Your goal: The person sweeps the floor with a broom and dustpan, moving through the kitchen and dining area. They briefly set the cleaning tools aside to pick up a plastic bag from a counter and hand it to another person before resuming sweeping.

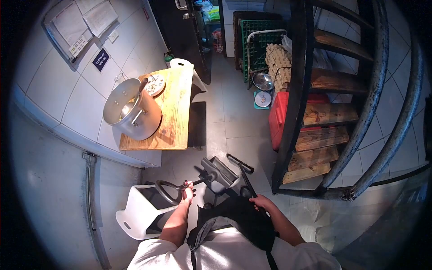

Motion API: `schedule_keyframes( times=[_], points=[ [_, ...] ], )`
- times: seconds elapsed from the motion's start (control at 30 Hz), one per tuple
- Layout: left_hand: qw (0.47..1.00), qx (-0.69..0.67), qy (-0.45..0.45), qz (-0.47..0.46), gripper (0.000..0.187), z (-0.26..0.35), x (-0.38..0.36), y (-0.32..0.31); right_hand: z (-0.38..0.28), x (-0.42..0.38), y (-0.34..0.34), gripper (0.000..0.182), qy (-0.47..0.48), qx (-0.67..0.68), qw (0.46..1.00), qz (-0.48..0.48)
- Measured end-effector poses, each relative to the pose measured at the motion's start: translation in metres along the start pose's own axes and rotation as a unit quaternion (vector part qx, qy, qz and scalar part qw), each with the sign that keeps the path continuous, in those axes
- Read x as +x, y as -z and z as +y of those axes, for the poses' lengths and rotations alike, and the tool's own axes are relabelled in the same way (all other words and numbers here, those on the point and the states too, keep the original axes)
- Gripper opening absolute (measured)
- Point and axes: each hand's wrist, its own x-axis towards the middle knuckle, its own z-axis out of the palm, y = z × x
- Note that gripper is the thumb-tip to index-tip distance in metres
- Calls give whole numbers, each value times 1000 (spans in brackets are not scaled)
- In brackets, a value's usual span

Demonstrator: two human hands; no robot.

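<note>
My left hand (187, 193) is closed on the end of a dark handle, beside a black loop-shaped part (168, 192). The handle runs right to a grey mop bucket with a wringer (219, 174), which stands on the tiled floor in front of me. My right hand (261, 203) grips a dark pole (247, 182) that slants up to a flat black head (240, 163) on the floor, right of the bucket. A black apron (234, 218) covers my front and hides part of the bucket's near side.
At the left, a wooden table (175, 114) holds a large metal pot (146, 117) and a plate (155, 85). A white chair (137, 211) stands near my left arm. Wooden stairs (330, 114) with metal rails rise at the right, beside a red box (278, 117) and a scale (262, 99).
</note>
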Motion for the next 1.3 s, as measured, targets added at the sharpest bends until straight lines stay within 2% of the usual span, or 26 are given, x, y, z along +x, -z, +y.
schedule_keyframes(
  times=[0.37, 0.47, 0.57, 0.67, 0.97, 1.07, 1.3],
  points=[
    [1000, -19, -17, -8, 33, -21, 21, 1, -1, -3, 1, 27, -4, 5, 1000, -9],
    [1000, -7, -13, 17, 32, -11, 9, -2, 1, -3, 0, 26, 1, 4, 1000, 6],
    [999, -6, -42, 14, 31, -22, 19, 0, 4, 0, 0, 26, 0, 5, 1000, 4],
    [1000, -14, -13, 0, 33, -11, 9, 1, 12, 9, 0, 25, -5, 6, 1000, 1],
    [999, 5, -50, -5, 32, -21, 21, 3, 5, -6, -5, 23, -6, 1, 1000, 21],
    [1000, -6, -17, 4, 32, -9, 5, 1, 10, -2, -4, 24, -4, -1, 1000, 7],
    [999, -4, -35, 7, 28, -11, 6, 1, 10, -2, -6, 25, -3, -10, 1000, 16]
  ],
)
